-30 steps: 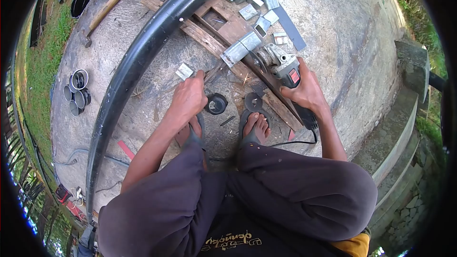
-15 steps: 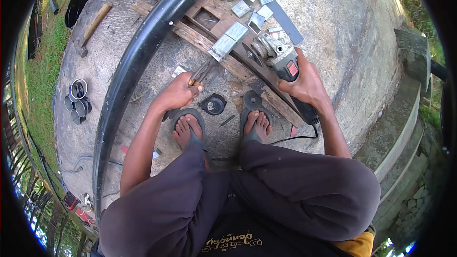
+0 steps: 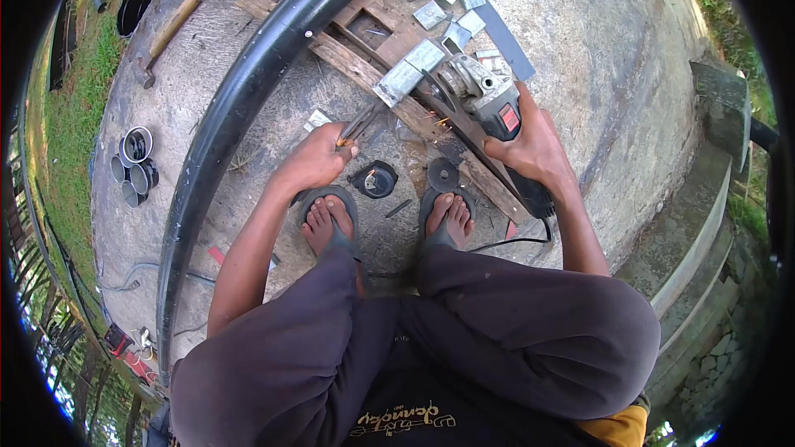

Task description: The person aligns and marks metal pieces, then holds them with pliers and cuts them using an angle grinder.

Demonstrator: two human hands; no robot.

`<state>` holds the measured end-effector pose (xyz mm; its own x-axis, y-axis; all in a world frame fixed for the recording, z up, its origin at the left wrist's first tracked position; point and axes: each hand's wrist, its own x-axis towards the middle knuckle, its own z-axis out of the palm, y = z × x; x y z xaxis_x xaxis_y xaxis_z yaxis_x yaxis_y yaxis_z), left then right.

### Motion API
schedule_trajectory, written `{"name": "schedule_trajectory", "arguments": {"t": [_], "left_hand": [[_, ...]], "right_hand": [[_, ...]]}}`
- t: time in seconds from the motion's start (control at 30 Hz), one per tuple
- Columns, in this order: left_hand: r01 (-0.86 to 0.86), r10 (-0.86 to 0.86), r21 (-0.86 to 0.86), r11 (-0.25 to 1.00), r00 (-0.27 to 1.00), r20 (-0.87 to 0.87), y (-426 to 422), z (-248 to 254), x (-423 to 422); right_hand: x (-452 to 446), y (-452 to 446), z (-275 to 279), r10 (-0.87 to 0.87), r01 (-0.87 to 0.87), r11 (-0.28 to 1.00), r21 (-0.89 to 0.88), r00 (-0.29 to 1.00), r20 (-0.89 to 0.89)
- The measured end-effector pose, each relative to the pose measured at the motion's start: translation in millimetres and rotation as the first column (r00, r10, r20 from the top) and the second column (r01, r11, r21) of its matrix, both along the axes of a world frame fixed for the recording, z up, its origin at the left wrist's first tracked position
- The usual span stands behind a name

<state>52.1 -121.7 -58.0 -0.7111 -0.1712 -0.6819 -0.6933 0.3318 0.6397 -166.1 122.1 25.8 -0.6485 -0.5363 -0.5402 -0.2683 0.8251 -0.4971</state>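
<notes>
My left hand [image 3: 311, 157] is closed round the handles of a pair of pliers [image 3: 359, 122]. Their jaws meet the lower end of a shiny square metal tube piece [image 3: 409, 73], which lies tilted over the wooden boards. My right hand [image 3: 534, 146] wraps round the body of an angle grinder [image 3: 490, 98]. Its cutting disc, seen almost edge-on, reaches the right side of the tube piece, and a few orange sparks [image 3: 441, 122] show just below. The exact contact point is too small to make out.
A thick black pipe [image 3: 240, 87] arcs across the left side. Cut tube pieces [image 3: 431, 14] lie beyond the boards [image 3: 356, 62]. Near my feet are a loose disc [image 3: 443, 174] and a round black part [image 3: 374, 180]. A hammer [image 3: 171, 33] and the grinder's cord [image 3: 517, 240] lie on the concrete.
The tube piece in the pliers has shifted slightly right, up against the grinder's disc. Orange sparks have appeared. The view has shifted a little; my right hand keeps its hold.
</notes>
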Motion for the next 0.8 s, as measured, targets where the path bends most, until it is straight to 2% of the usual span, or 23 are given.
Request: {"name": "schedule_trajectory", "arguments": {"t": [0.23, 0.33, 0.47, 0.8], "left_hand": [[0.051, -0.050, -0.015, 0.999, 0.998, 0.049, -1.3, 8.7, -4.7], [0.056, -0.056, -0.004, 0.998, 0.998, 0.044, -1.1, 11.0, -5.2], [0.054, -0.053, -0.012, 0.998, 0.996, 0.066, 0.5, 10.2, -5.5], [0.068, -0.066, -0.103, 0.992, 0.998, 0.021, 4.5, 12.8, -4.6]], "right_hand": [[-0.5, -3.4, 2.4, 0.019, -0.019, 0.999, 0.042, 1.000, -0.003], [0.6, 1.0, -3.9, 0.039, -0.040, 0.999, -0.015, 0.997, -0.061], [-1.3, 3.4, -5.7, 0.036, -0.036, 0.999, -0.005, 0.999, -0.029], [-0.7, -3.7, -2.7, 0.036, -0.036, 0.999, 0.000, 0.998, -0.048]]}}
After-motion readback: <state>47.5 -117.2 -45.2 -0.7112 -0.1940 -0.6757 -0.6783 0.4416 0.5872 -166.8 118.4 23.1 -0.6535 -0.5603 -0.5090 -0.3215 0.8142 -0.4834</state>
